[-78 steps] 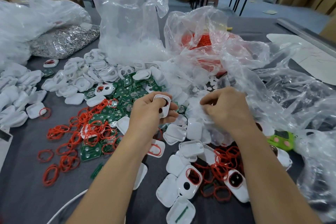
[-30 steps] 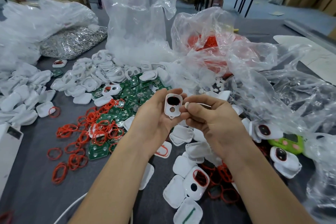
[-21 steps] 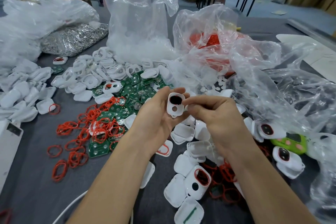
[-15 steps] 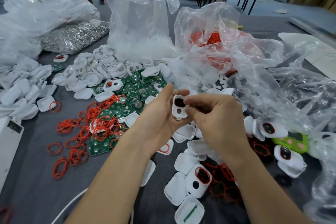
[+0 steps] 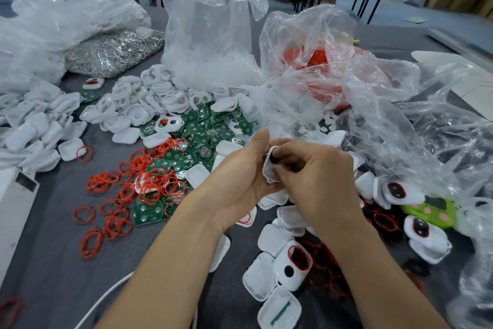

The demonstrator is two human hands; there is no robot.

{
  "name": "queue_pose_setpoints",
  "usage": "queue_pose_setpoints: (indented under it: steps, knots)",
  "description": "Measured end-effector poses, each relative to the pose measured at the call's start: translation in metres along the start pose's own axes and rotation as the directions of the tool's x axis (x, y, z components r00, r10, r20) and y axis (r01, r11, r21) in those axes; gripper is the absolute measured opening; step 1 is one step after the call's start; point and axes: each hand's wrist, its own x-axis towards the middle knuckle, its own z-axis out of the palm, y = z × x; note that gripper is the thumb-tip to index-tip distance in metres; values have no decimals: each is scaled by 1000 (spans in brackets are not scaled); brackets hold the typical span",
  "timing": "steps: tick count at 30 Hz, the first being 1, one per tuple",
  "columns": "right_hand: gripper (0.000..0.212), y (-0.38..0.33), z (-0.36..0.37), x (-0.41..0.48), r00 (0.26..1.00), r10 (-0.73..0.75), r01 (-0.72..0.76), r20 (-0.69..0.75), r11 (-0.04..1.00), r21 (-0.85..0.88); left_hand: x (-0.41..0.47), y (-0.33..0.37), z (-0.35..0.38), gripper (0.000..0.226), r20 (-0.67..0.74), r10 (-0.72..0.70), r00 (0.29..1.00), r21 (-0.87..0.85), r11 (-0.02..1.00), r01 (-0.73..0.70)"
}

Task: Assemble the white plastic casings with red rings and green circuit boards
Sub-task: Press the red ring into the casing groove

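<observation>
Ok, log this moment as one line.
phase: assembly in hand | left hand: holds white casing | right hand: pinches same casing at its dark opening | table: loose red rings, green boards

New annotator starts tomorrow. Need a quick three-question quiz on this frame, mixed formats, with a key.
1. True or false: the left hand and the right hand both hold the same white casing.
2. The green circuit boards are: A) in a loose pile on the table; B) stacked in the right hand; C) inside a closed box.
3. Fill in: the casing by the right forearm, lying with its holes up, has a ___ ring round its larger opening.
Key: 1 true; 2 A; 3 red.
</observation>
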Motion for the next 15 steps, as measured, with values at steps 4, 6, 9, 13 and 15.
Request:
queue_pose_setpoints:
  steps: [4,6,9,13,15]
  knots:
    - [24,-2,2,-2,1000,8,-6,-26,999,52,1,-1,-3,64,19,7,1000,-29,1000,-6]
    - [26,-4,3,-1,996,54,-47,-65,994,102,1,0,-4,66,45,12,999,-63,998,-9]
    - [34,-7,2,0,974,130,-114,-184,989,99,0,2,-4,63,77,31,997,-101,995,-23]
    - [54,-5,1,1,940,280,-270,-195,960,77,-2,4,-4,54,98,91,991,-232,970,-66]
    - [46,-3,1,4,911,406,-395,-68,908,139,-3,5,-3,49,110,137,984,-283,954,-101]
